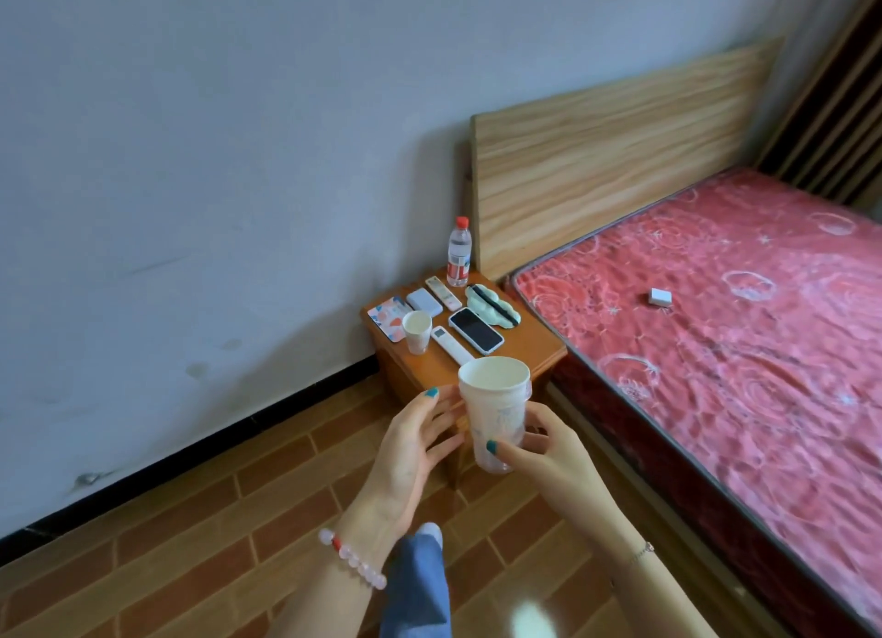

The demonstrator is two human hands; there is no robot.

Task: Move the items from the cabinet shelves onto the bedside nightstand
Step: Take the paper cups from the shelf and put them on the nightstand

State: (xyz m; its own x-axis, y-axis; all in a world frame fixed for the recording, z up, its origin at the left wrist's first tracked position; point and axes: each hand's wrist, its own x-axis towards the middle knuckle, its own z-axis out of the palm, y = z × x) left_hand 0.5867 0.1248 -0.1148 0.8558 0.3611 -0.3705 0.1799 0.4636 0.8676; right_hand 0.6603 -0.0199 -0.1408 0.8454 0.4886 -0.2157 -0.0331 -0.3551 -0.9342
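My right hand [539,446] grips a white paper cup [494,408] near its base, holding it upright in the air in front of the wooden nightstand [525,351]. My left hand [415,442] hovers open just left of the cup, fingers straight, not clearly touching it. On the nightstand lie a second paper cup [416,331], a phone [476,330], two white remotes [451,344] [443,293], a white power bank [424,302], a patterned card [389,319], a pale green pouch [491,304] and a water bottle [459,252].
The bed with a red patterned mattress [716,327] and wooden headboard [620,146] stands right of the nightstand; a small white box [660,297] lies on it. A grey wall runs behind. The floor [191,542] is brick-patterned. My leg in jeans [415,585] shows below.
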